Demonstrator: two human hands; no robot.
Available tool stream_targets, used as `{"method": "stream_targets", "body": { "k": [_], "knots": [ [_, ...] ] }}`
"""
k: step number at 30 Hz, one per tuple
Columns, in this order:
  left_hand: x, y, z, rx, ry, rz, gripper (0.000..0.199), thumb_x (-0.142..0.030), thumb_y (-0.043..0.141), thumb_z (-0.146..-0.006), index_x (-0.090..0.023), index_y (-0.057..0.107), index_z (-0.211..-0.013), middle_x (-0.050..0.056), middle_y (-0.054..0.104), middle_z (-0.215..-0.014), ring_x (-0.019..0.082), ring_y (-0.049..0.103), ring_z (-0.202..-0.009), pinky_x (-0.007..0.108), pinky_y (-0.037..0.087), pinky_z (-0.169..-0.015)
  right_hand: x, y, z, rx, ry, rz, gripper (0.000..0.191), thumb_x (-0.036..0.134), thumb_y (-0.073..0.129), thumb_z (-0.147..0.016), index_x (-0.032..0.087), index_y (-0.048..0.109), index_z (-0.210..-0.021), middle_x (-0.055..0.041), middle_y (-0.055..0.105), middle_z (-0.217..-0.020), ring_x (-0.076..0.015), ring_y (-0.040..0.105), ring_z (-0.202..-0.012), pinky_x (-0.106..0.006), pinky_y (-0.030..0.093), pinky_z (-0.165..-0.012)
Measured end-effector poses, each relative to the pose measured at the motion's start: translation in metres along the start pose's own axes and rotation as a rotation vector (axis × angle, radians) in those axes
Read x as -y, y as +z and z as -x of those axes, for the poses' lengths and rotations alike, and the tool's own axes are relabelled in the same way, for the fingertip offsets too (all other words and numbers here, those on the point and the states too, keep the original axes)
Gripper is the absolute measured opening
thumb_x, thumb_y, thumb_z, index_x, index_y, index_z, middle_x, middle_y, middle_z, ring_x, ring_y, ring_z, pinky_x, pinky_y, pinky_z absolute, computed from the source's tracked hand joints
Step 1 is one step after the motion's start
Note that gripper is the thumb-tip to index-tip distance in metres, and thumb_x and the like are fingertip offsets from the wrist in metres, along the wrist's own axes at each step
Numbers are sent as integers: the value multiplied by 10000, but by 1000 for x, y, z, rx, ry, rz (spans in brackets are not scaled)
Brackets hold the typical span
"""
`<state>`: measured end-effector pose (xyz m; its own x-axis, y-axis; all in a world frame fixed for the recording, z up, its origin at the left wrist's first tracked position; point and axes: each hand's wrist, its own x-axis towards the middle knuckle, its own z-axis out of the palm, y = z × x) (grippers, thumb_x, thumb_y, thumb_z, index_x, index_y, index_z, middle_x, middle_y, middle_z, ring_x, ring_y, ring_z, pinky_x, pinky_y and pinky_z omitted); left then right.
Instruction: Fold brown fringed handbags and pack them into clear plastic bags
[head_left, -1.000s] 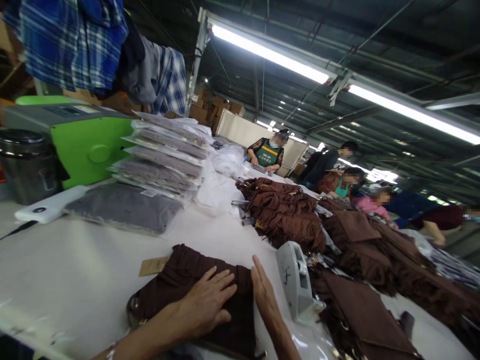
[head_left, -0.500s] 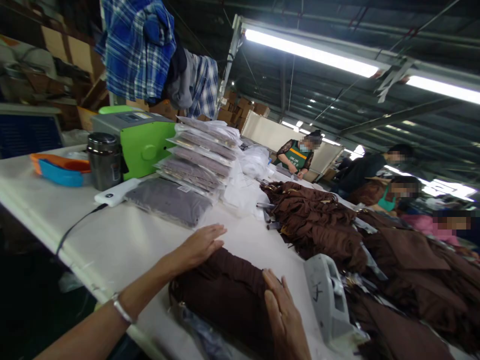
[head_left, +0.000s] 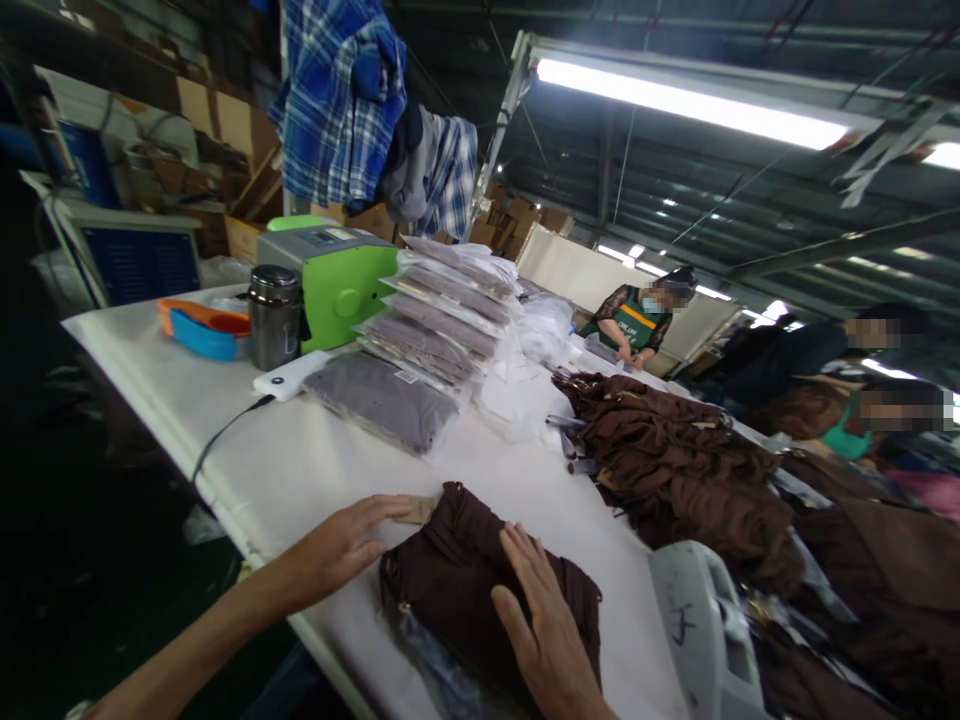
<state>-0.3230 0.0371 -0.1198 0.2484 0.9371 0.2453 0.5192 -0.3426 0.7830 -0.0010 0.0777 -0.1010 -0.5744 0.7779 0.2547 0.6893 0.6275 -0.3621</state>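
A folded dark brown garment (head_left: 450, 585) lies on the white table in front of me, with clear plastic (head_left: 439, 665) showing along its near edge. My right hand (head_left: 536, 620) rests flat on top of the cloth, fingers stretched out and thumb apart. At the garment's left side is my left hand (head_left: 341, 550), open, its fingers straight and the thumb separate. Its fingertips meet a small tan tag (head_left: 416, 510) that sticks out from the garment; whether they grip it I cannot tell.
Bagged garments (head_left: 442, 320) are stacked beyond, near a green-and-grey machine (head_left: 341, 290), a flask (head_left: 274, 320) and a white corded device (head_left: 292, 375). Brown garments (head_left: 667, 440) and a white tape dispenser (head_left: 701, 620) lie to the right. A co-worker (head_left: 634, 320) stands at the far end.
My left hand has moved left, off the garment's top corner, and the tan tag now shows at its fingertips. My right hand has shifted inward onto the cloth. The view has turned left.
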Motion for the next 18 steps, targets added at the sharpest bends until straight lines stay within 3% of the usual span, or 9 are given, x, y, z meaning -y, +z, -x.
{"method": "stream_targets", "body": {
  "k": [4,9,14,18],
  "knots": [
    [-5,11,17,19,162,-171,534,-68,360,-909,-331,460,-1363,29,511,-1389,176,474,-1270,327,380,-1095,15,7,-4,49,-174,62,591,329,503,-963,227,285,-1503,-87,375,-1519,-288,314,-1413,-581,334,-1128],
    [-9,21,5,59,180,-295,454,-76,391,-890,-299,567,-1245,68,599,-1174,209,591,-1048,326,489,-931,38,19,-7,56,-292,32,646,294,633,-878,238,370,-1465,-85,460,-1468,-294,394,-1372,-560,360,-1124],
    [-9,21,-4,56,160,-74,399,-52,405,-834,-258,610,-1107,39,597,-1084,171,576,-997,271,464,-893,40,33,-3,15,-241,-44,637,147,666,-784,258,489,-1385,-76,544,-1397,-285,493,-1298,-502,436,-1084],
    [-23,18,-10,-5,-25,57,314,-95,465,-741,-225,651,-958,9,601,-936,152,589,-846,251,473,-777,43,38,-3,1,-165,-80,618,141,666,-770,266,516,-1357,-59,559,-1381,-287,503,-1282,-500,433,-1082]
  ]
}}
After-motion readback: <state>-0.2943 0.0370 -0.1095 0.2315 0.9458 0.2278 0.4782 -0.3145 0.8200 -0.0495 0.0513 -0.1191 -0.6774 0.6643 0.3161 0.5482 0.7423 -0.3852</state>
